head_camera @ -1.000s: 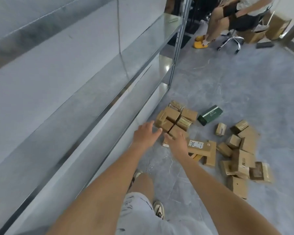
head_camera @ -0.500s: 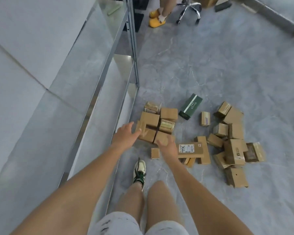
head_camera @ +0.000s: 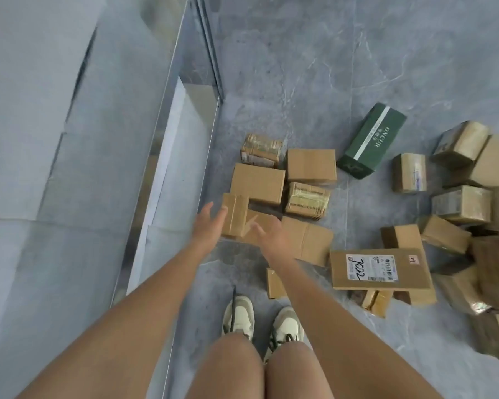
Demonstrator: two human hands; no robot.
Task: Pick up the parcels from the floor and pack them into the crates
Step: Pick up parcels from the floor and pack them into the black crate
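Several brown cardboard parcels lie scattered on the grey floor. My left hand (head_camera: 209,226) is stretched out with straight fingers, its tips beside a small taped parcel (head_camera: 235,214). My right hand (head_camera: 272,239) hovers with spread fingers over the same cluster, above a flat parcel (head_camera: 308,240). Neither hand holds anything. A green box (head_camera: 372,141) lies further off. A flat parcel with a white label (head_camera: 379,269) sits to the right of my right arm. No crate is in view.
A metal shelving unit (head_camera: 167,145) with shiny shelves runs along the left. More parcels pile up at the right edge (head_camera: 461,205). My two shoes (head_camera: 264,321) stand just below the cluster. Bare floor (head_camera: 329,53) stretches beyond.
The view has tilted down and moved closer to the parcels. Both hands have stayed stretched out over the near cluster, still holding nothing. The seated person has left the frame.
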